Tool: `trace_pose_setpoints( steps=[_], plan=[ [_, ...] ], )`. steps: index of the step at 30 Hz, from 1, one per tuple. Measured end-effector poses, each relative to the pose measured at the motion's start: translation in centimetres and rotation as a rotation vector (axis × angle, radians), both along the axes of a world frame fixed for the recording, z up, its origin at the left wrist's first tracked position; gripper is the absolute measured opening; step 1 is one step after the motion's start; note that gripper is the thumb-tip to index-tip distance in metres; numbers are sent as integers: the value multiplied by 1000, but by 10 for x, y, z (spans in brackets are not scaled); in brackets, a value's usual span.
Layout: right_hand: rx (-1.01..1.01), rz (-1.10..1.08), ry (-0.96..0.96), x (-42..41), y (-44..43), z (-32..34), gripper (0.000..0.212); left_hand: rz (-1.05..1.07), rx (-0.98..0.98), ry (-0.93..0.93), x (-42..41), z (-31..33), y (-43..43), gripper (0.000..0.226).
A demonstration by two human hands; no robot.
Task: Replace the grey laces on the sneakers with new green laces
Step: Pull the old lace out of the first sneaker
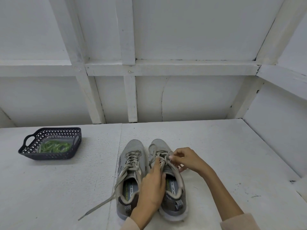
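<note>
Grey lace point(159, 154), seemingly mid-removal from the right-hand sneaker point(174, 198)
Left hand point(152, 185) and right hand point(187, 158) pinch it above that sneaker; next, draw it through the eyelets.

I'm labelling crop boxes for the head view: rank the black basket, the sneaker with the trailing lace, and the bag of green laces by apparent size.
Tied: sneaker with the trailing lace and black basket, about alike; the sneaker is nearer the camera, so unranked.
Smallest: bag of green laces, inside the basket.
</note>
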State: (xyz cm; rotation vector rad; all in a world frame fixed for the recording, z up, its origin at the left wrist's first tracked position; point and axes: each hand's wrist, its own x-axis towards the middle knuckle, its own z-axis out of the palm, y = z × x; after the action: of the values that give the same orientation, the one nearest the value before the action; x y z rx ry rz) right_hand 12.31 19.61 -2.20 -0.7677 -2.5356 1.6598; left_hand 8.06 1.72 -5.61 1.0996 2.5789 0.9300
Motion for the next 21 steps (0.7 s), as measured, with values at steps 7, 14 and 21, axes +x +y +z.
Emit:
trace_pose_setpoints(
  steps=[7,14,21],
  plan=[
    [-104,-216,31,-4,-5,-4,13,-9,155,-247,3,-15,7,60],
    [-7,-40,13,4,-3,-7,17,6,251,-267,5,-24,7,55],
    [-199,-339,121,1,-10,-7,22,-10,273,-247,4,-29,5,55]
  ],
)
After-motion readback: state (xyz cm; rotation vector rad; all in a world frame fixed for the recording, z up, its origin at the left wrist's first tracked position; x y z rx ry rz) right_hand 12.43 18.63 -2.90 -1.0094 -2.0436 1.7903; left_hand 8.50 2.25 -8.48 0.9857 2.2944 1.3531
